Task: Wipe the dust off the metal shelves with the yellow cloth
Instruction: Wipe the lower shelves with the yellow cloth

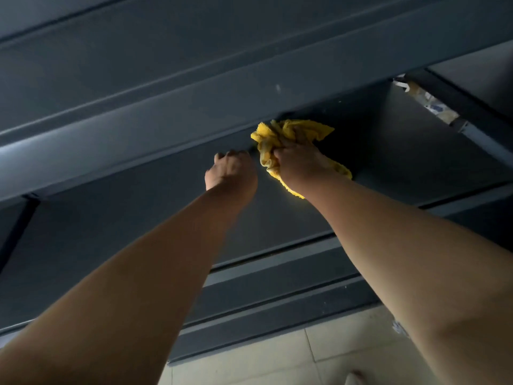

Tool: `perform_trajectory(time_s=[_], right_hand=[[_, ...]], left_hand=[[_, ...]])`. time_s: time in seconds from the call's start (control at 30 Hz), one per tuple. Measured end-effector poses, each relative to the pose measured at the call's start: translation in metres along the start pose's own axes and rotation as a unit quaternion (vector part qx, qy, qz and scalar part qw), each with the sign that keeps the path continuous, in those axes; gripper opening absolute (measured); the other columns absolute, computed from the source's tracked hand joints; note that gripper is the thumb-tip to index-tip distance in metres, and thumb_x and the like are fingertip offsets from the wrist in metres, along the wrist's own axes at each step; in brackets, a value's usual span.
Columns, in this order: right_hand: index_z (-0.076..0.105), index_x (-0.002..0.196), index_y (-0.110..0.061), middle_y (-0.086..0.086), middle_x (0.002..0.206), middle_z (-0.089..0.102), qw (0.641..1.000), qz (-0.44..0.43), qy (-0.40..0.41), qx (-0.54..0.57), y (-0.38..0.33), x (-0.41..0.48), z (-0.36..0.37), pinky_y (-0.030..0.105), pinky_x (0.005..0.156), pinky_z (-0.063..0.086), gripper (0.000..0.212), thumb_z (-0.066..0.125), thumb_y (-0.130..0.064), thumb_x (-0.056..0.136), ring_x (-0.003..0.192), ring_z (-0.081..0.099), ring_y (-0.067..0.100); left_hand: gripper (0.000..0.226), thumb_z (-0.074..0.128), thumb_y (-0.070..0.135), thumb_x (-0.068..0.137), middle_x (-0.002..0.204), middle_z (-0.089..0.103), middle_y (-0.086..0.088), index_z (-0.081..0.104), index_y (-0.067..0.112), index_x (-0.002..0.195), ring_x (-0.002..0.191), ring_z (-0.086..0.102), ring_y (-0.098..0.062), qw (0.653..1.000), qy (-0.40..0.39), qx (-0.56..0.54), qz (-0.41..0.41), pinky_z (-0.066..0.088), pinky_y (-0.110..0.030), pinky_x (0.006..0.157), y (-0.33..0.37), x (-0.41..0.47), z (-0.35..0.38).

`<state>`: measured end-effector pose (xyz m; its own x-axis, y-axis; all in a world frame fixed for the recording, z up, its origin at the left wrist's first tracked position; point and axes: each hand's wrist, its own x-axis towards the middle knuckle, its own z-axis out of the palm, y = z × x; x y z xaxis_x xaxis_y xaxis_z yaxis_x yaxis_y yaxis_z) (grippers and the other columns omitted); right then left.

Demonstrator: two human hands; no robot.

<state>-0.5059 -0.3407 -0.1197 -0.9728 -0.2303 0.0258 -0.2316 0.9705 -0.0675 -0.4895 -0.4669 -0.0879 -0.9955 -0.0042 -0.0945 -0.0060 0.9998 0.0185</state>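
Observation:
Dark grey metal shelves (pixel 166 112) fill most of the view, stacked in tiers. My right hand (pixel 301 162) grips a bunched yellow cloth (pixel 270 134) and holds it against the back of a shelf, just under the front lip of the shelf above. Part of the cloth hangs below my wrist. My left hand (pixel 231 172) is beside it, a little to the left, with its fingers curled at the underside of that same lip; whether they hook onto the edge is hidden. Both arms reach far forward into the shelf bay (pixel 388 151).
A lower shelf edge (pixel 277 262) runs across under my arms. Pale floor tiles (pixel 319 354) show at the bottom. At the upper right, a gap between shelves shows some pale clutter (pixel 427 101). An upright post (pixel 16 229) stands at the left.

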Motion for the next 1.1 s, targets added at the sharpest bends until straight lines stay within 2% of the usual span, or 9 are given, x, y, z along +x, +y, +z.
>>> perform_trajectory(time_s=[0.1,0.2,0.27,0.37,0.47,0.6,0.8,0.9,1.1], right_hand=[[0.049,0.133,-0.016,0.005,0.156,0.024,0.999,0.03,0.014,0.017,0.017,0.008,-0.002,0.039,0.115,0.02,0.038,0.037,-0.017,0.098,0.141,0.024,0.026],[0.052,0.129,-0.015,0.007,0.152,0.031,0.998,0.048,0.02,0.041,0.039,0.014,-0.005,0.04,0.112,0.024,0.035,0.038,-0.021,0.098,0.137,0.031,0.027],[0.055,0.125,-0.016,0.008,0.145,0.04,0.995,0.071,0.011,0.064,0.057,0.018,-0.007,0.041,0.11,0.026,0.033,0.039,-0.023,0.097,0.136,0.032,0.029],[0.055,0.127,-0.017,0.009,0.144,0.04,0.994,0.094,0.009,0.062,0.082,0.022,-0.006,0.044,0.112,0.025,0.036,0.04,-0.029,0.097,0.138,0.026,0.03],[0.053,0.129,-0.016,0.008,0.146,0.038,0.991,0.118,0.011,0.061,0.098,0.019,-0.006,0.045,0.11,0.025,0.038,0.041,-0.031,0.097,0.139,0.024,0.032],[0.055,0.127,-0.014,0.008,0.145,0.04,0.99,0.132,0.008,0.053,0.118,0.005,-0.01,0.044,0.11,0.026,0.04,0.043,-0.037,0.096,0.14,0.022,0.034],[0.059,0.122,-0.006,0.015,0.136,0.049,0.991,0.127,0.034,0.024,0.145,-0.02,-0.019,0.041,0.116,0.012,0.043,0.043,-0.038,0.097,0.136,0.03,0.031],[0.059,0.12,-0.007,0.016,0.136,0.048,0.986,0.159,0.021,0.032,0.153,-0.034,-0.022,0.044,0.113,0.021,0.041,0.041,-0.037,0.098,0.134,0.032,0.034],[0.057,0.121,-0.006,0.014,0.139,0.047,0.983,0.183,0.013,0.005,0.161,-0.065,-0.026,0.045,0.114,0.018,0.037,0.038,-0.029,0.099,0.136,0.031,0.029]], left_hand=[[0.037,0.046,0.003,0.083,0.117,0.058,-0.01,0.054,0.013,0.118,0.115,0.049,-0.03,1.0,0.016,-0.002,0.003,0.042,-0.038,0.073,0.019,0.01,-0.003],[0.035,0.049,0.002,0.083,0.111,0.062,-0.014,0.049,0.008,0.118,0.102,0.059,-0.034,0.999,0.013,-0.025,-0.016,0.041,-0.036,0.066,0.036,0.016,-0.001],[0.036,0.053,0.002,0.081,0.109,0.062,-0.017,0.047,0.005,0.117,0.098,0.06,-0.036,0.999,0.016,-0.026,-0.021,0.04,-0.036,0.064,0.043,0.014,0.001],[0.028,0.055,0.007,0.081,0.106,0.062,-0.015,0.054,0.008,0.108,0.084,0.057,-0.031,1.0,0.007,0.011,-0.014,0.041,-0.033,0.062,0.052,0.011,0.002],[0.035,0.059,0.01,0.081,0.117,0.06,-0.014,0.056,0.011,0.116,0.104,0.058,-0.034,0.999,-0.023,0.041,-0.02,0.042,-0.035,0.069,0.065,0.009,0.004],[0.055,0.06,0.007,0.082,0.135,0.044,-0.015,0.041,0.008,0.134,0.124,0.041,-0.039,0.997,-0.062,0.046,-0.03,0.047,-0.049,0.089,0.074,0.007,0.01],[0.058,0.062,0.016,0.087,0.138,0.039,-0.015,0.036,0.007,0.137,0.128,0.036,-0.038,0.995,-0.077,0.047,-0.042,0.045,-0.054,0.094,0.078,0.007,0.007],[0.054,0.057,0.01,0.087,0.14,0.036,-0.014,0.036,0.007,0.137,0.129,0.034,-0.037,0.996,-0.073,0.037,-0.046,0.043,-0.052,0.093,0.081,0.004,0.008],[0.041,0.052,0.01,0.088,0.131,0.045,-0.011,0.046,0.012,0.128,0.121,0.041,-0.034,0.998,-0.038,0.024,0.05,0.044,-0.044,0.083,0.1,-0.01,0.008]])
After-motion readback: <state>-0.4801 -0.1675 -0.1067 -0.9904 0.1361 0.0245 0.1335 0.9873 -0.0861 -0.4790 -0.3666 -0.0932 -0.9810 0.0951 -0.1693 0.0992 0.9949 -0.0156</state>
